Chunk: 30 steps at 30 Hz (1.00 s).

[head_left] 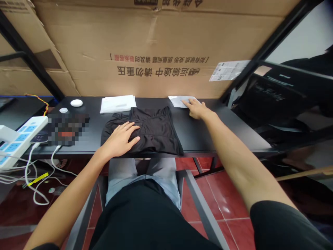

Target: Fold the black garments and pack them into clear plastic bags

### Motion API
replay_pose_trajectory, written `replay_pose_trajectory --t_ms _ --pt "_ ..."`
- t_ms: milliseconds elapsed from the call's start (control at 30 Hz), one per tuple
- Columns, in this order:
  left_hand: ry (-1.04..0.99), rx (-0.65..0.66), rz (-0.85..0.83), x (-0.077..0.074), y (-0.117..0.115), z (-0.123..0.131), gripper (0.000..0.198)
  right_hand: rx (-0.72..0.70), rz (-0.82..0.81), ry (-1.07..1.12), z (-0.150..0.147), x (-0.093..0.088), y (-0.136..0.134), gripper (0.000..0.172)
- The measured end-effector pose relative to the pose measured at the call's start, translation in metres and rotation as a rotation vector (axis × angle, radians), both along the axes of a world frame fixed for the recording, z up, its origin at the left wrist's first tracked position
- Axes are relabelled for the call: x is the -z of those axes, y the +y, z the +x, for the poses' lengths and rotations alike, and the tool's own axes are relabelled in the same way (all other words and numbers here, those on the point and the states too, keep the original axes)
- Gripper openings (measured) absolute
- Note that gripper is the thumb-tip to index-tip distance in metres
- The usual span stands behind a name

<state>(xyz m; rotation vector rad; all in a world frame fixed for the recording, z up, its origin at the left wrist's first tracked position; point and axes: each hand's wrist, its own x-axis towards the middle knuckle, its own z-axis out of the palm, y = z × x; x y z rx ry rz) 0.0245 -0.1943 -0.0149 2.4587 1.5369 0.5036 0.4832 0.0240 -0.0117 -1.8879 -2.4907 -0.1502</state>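
Note:
A black garment of thin cloth lies flat on the dark table, its lower edge along the table's front edge. My left hand rests on the garment's left part, palm down and fingers apart, with a ring on one finger. Toward the back right, my right hand reaches out to a white sheet, perhaps paper or thin plastic. The index finger is stretched out onto it and the thumb stands apart; some other fingers are partly hidden. Behind the garment lies a stack of white flat packets or paper.
Large cardboard stands along the table's back. At left are a white oval case, a small white round thing, a blurred-out dark item and a white power strip with cables. Black bags are at right.

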Motion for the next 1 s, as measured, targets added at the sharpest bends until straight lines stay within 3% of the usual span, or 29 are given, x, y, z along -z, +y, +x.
replay_pose_trajectory --t_ms 167,267,367,467,567,700,833,1000 --pt "-0.03 -0.024 -0.002 -0.017 0.014 -0.003 0.057 -0.09 0.077 0.068 -0.019 -0.018 -0.006 0.073" --pt "-0.036 -0.109 0.059 -0.034 0.045 -0.004 0.054 -0.23 0.116 0.162 -0.05 -0.034 -0.008 0.054" --pt "0.01 -0.171 0.123 -0.046 0.086 -0.004 0.049 -0.358 0.062 0.243 -0.084 -0.044 -0.01 0.046" --pt "0.073 -0.222 0.146 -0.047 0.12 -0.001 0.045 -0.392 0.021 0.24 -0.111 -0.043 -0.013 0.041" --pt "0.082 -0.252 0.126 -0.04 0.138 0.0 0.035 -0.368 0.052 0.201 -0.121 -0.034 -0.013 0.036" --pt "0.014 -0.253 0.114 -0.032 0.143 -0.002 0.023 -0.36 0.103 0.281 -0.118 -0.027 -0.016 0.032" --pt "-0.059 -0.259 0.14 -0.034 0.14 -0.006 0.016 -0.368 0.178 0.429 -0.113 -0.027 -0.029 0.027" --pt "-0.175 -0.128 0.164 -0.041 0.115 -0.013 0.015 -0.414 0.214 0.654 -0.105 -0.028 -0.064 0.021"
